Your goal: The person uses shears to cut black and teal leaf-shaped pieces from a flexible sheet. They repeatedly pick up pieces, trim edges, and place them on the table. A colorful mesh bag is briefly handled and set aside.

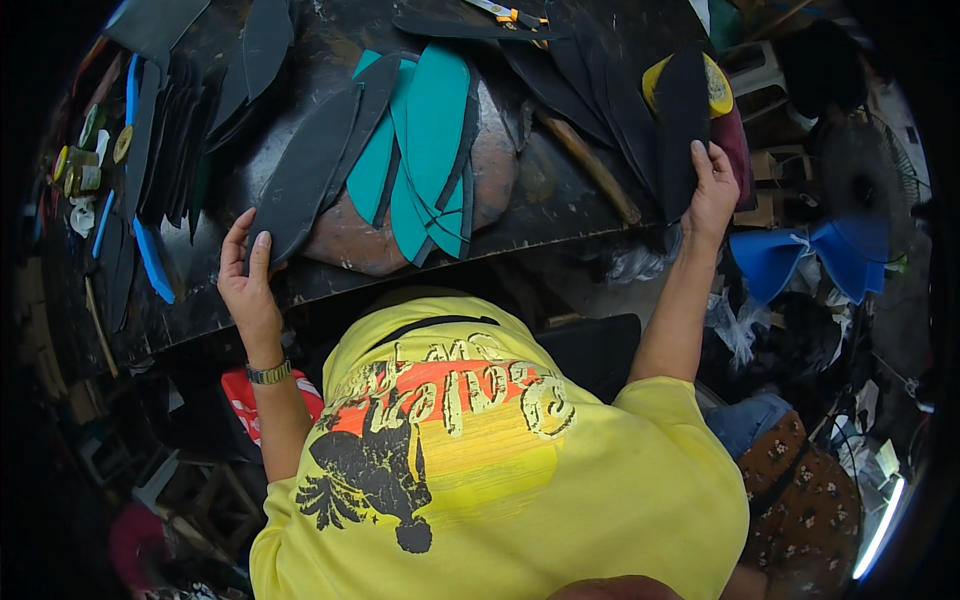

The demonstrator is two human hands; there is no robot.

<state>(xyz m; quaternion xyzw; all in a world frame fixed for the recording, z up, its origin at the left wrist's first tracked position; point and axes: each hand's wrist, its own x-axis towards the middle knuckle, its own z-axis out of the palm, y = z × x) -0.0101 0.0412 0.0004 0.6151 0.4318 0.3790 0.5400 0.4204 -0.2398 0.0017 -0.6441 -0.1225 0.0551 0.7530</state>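
Observation:
My left hand (252, 280) is closed on the near end of a black shoe insole (300, 165), thumb on top, at the left of the dark table. A second black insole lies partly beneath it. At the table's right end, my right hand (710, 190) pinches the side of another black insole (684, 120), which stands lengthwise away from me. Between the hands, several teal insoles (432, 120) with black undersides lie overlapped on a rounded brown stone slab (340, 240). A thin black cord crosses the teal ones.
Black insoles stand stacked (165, 150) at the left, beside a blue strip (150, 260). A wooden stick (590, 165) lies right of the slab; scissors (512, 14) lie at the far edge. A yellow round item (718, 85) sits behind the right insole. Blue sheets (815, 258) hang off right.

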